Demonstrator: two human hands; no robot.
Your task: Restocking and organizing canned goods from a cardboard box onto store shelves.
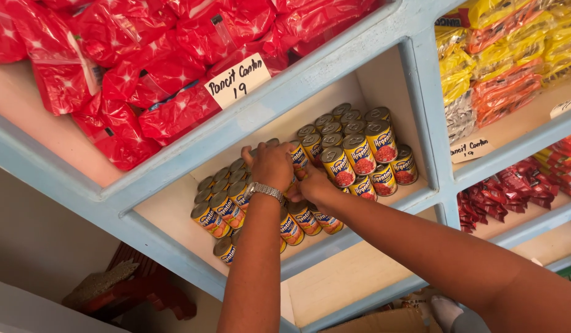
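Gripping upright cans point(298, 157) | left hand point(271, 165), right hand point(313, 184) pinching | axis vertical

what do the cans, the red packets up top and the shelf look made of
Cans: metal by the look, with dull silver lids and glossy paper or printed labels. Red packets: thin shiny plastic film, crinkled with bright glints. Shelf: probably painted wood, matte pale blue edges, cream inside.
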